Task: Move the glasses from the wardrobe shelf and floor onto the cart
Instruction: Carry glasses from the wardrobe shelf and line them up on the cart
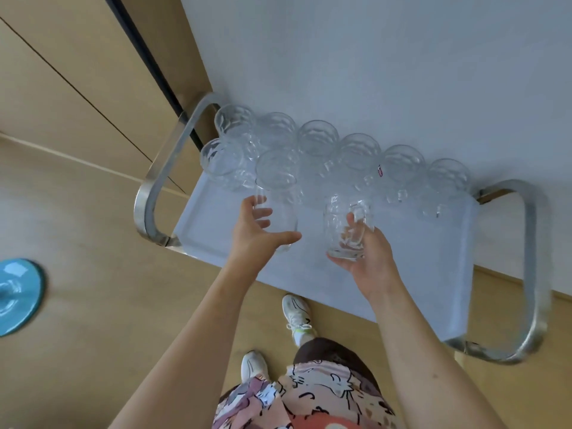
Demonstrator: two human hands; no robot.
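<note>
Two glasses in hand above the cart point(216, 218), eight more parked along its far edge.
The left hand point(257, 233) curled loosely round a tall glass point(278, 212); the right hand point(368, 258) gripped a mug point(343, 230) from beneath. Rigid, slick and breakable, probably light; best held round the body. One more glass point(9, 292) stood on the floor.

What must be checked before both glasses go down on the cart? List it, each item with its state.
1. Right hand grips the mug-style glass: ok.
2. Left hand around the tall glass, fingers loose: cannot tell if secure.
3. Bare cart top beneath both glasses: ok.
4. Gap from the row of glasses at the back: tall glass close, cannot tell.
5. Both glasses upright: ok.
6. Glass on the blue disc on the floor remains: not ok.
</note>
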